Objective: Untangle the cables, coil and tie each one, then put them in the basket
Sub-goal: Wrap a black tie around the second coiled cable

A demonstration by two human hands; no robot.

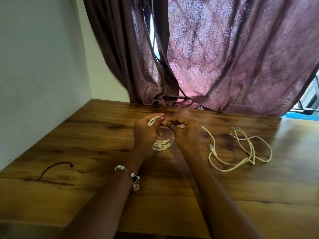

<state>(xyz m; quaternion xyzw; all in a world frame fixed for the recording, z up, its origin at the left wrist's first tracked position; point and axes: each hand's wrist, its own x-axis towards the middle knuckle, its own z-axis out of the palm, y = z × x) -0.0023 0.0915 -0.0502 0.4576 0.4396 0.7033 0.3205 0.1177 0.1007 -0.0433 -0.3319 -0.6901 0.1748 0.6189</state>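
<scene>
- The wooden table (224, 195) carries the work, with patterned curtains (241, 57) hanging behind it.
- A loose cream cable (245, 152) lies tangled to the right, one plug end (212, 147) showing; it looks light and limp, best taken near that plug.
- The left hand (146, 130) grips a bundle of cream coils (163, 144) held just above the table.
- The right hand (183, 130) pinches a strand, probably feeding the coil.
- A short dark tie (55, 169) waits at left.
- No basket is in view.

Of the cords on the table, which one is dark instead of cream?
The short dark cord lying alone at the table's left, untouched. The cream coil is held by both hands, and the loose cream cable sprawls at the right.
</scene>
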